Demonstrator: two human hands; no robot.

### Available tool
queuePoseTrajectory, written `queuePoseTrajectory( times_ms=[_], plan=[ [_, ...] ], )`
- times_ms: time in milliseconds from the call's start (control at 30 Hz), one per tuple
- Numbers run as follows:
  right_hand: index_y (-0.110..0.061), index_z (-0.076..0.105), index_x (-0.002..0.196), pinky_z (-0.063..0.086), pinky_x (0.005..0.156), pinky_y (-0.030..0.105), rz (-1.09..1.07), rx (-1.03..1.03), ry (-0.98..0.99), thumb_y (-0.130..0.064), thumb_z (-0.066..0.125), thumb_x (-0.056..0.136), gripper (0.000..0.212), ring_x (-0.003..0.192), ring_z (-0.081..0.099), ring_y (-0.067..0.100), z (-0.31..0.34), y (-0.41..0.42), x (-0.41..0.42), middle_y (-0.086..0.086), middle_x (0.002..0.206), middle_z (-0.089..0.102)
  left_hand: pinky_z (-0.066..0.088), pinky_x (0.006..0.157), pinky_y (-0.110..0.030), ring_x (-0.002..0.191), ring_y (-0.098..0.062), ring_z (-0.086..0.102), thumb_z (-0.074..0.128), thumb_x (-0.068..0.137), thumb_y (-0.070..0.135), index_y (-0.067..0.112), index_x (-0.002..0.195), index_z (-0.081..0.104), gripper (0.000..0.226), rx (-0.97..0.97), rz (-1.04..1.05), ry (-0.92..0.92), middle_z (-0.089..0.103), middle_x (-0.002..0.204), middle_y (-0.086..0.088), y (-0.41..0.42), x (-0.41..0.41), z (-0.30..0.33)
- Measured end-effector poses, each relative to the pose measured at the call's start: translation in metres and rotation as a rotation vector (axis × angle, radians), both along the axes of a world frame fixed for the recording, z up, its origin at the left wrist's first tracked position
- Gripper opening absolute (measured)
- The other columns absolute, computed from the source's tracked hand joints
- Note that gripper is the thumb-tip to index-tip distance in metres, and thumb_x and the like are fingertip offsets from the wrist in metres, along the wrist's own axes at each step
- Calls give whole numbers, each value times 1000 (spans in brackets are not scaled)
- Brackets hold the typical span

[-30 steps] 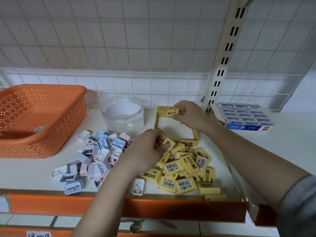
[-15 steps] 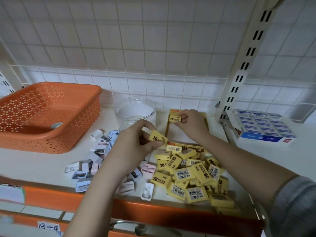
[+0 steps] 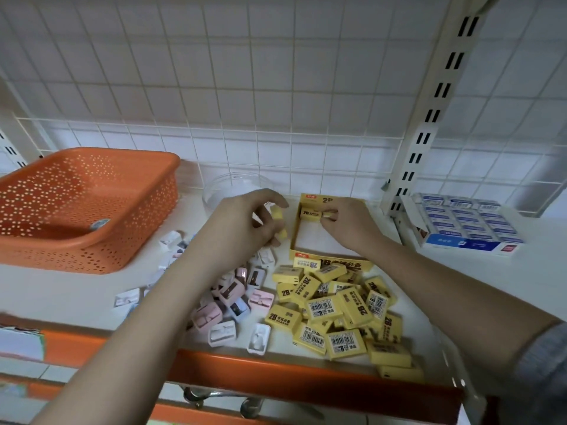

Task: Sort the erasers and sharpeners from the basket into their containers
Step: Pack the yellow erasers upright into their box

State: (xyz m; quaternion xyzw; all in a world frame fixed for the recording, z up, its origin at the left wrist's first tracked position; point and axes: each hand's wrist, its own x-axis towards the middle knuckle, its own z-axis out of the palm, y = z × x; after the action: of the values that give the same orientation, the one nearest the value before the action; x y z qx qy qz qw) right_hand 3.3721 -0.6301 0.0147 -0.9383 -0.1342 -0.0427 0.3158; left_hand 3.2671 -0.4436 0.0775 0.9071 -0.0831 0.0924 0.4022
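Erasers [image 3: 334, 308] in yellow sleeves lie heaped on the white shelf [image 3: 76, 289] at its front edge, pointing every way, some showing barcodes and some "2B". Behind the heap sits the yellow box [image 3: 294, 237], an open tray with its long axis running away from the viewer. The right hand [image 3: 346, 223] has its fingers curled on one yellow eraser [image 3: 310, 213] at the box's far left corner; that eraser lies flat with its long axis across the box, parallel to the far wall. The left hand [image 3: 242, 223] hovers just left of the box, fingers bent around another eraser [image 3: 279, 222], which is mostly hidden and blurred, so its direction is hard to read. Left of the yellow heap, partly under the left forearm, small pink, white and blue sharpeners [image 3: 233, 302] are scattered. A clear round jar [image 3: 221, 191] stands behind the left hand, and the orange perforated basket [image 3: 92, 210] sits at the far left. At the right, a blue carton [image 3: 466, 223] holds white erasers in neat rows.
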Motion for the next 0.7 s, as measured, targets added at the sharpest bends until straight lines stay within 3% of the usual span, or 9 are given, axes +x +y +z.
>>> queuePoseTrajectory(
  times_ms=[100,233,467,567,700],
  plan=[
    [-12,65,115,43,85,20,-2,-7,13,-14,56,91,26,104,59,13,10,-16,-10,3,121,63,52,71,-23,64,-8,66,61,87,10,15,80,63,9,102,-17,-9,68,74,3,-4,15,9],
    [-16,68,108,40,76,17,-15,-31,25,-18,56,90,21,90,56,5,16,-33,-23,-1,111,65,49,71,-21,73,-7,62,61,87,15,19,80,66,9,236,-9,-19,65,75,10,-7,25,13],
    [-20,68,109,39,73,9,92,1,25,-25,60,90,21,92,56,2,21,-25,-34,-4,111,66,53,77,-30,75,-6,62,59,86,17,22,77,66,13,164,194,-74,65,76,12,8,11,13],
    [-20,65,116,39,84,16,235,-55,22,-32,62,89,30,105,55,4,29,-2,-34,-5,119,63,54,76,-32,75,-8,63,60,87,18,20,83,69,9,161,242,-72,66,78,11,13,-8,6],
    [-20,60,125,41,89,22,409,-277,45,-31,61,89,38,113,55,10,34,31,-32,-4,128,59,53,71,-28,72,-4,62,61,87,18,22,79,67,11,119,299,-71,66,73,13,22,-30,-5]
  ],
)
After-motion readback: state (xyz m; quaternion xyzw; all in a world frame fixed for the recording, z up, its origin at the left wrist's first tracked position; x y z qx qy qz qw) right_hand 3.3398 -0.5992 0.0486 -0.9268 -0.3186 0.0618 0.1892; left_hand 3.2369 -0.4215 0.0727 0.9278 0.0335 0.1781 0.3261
